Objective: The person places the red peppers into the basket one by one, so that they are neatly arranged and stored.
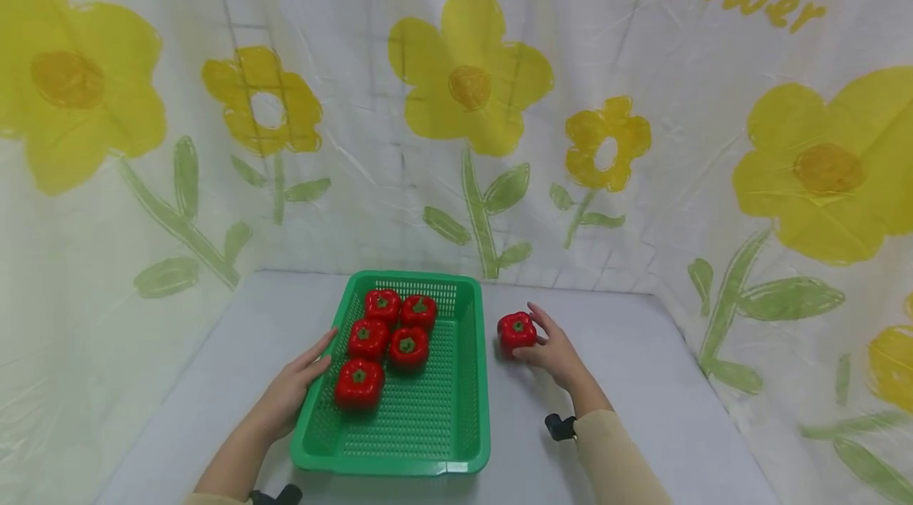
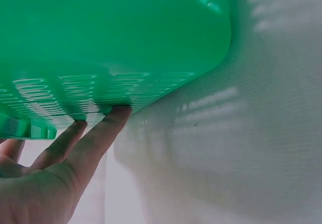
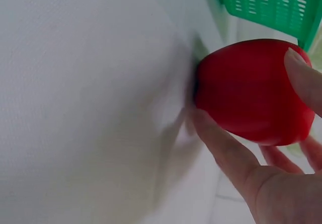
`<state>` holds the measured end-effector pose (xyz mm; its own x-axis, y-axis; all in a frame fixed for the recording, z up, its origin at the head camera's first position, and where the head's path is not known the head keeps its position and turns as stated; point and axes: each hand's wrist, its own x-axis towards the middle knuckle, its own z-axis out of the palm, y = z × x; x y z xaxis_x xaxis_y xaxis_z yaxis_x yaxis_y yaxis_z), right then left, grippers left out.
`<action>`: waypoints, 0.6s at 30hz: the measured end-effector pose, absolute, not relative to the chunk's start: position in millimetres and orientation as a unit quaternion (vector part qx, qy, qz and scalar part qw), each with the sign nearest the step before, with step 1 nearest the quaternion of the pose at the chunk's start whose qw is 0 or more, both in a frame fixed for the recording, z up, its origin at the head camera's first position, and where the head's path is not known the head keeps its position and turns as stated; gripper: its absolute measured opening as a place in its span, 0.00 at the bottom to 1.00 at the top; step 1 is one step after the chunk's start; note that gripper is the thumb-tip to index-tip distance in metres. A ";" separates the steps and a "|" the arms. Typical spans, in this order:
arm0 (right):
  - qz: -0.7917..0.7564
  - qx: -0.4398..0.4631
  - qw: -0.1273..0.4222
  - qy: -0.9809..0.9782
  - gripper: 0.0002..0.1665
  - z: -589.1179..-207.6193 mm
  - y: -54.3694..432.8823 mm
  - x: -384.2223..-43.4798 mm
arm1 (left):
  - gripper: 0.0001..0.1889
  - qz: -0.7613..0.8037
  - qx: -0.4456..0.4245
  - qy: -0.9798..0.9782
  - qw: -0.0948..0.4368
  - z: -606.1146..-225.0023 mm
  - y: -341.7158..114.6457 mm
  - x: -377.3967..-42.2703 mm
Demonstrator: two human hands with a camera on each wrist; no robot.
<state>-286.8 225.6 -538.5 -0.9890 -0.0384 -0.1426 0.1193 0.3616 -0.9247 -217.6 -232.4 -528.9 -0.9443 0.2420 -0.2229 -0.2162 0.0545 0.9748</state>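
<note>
To the right of the green basket (image 1: 471, 410), my right hand (image 1: 559, 358) holds a red bell pepper (image 1: 517, 332) from its right side. In the right wrist view, thumb and fingers (image 3: 226, 151) spread around that bell pepper (image 3: 251, 90), which sits at or very near the table surface. My left hand (image 1: 288, 390) lies along the basket's left side. Its extended fingers (image 2: 98, 143) touch the slotted outer wall (image 2: 115, 48) in the left wrist view. Inside the basket, several red bell peppers (image 1: 359, 384) with green stems fill the left half.
A white table (image 1: 528, 449) carries the basket. Behind and beside it hangs a pale curtain (image 1: 357, 196) painted with yellow flowers. Dark wrist mounts (image 1: 559, 427) show on both arms, by beige sleeves (image 1: 613, 449).
</note>
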 end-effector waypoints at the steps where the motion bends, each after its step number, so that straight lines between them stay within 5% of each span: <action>1: -0.563 0.025 0.067 0.823 0.56 -539.2 225.6 -286.9 | 0.28 0.687 0.010 0.707 0.166 -529.1 -232.5 -217.7; 18: -0.567 0.039 0.038 0.822 0.49 -533.4 222.6 -281.4 | 0.28 0.688 0.013 0.706 0.168 -527.7 -233.2 -218.1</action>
<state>-281.4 222.6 -533.4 -0.9941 0.0200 -0.1065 0.1067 0.3547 -0.9289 -218.1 -233.2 -527.7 -0.9431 0.2501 -0.2190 -0.2126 0.0528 0.9757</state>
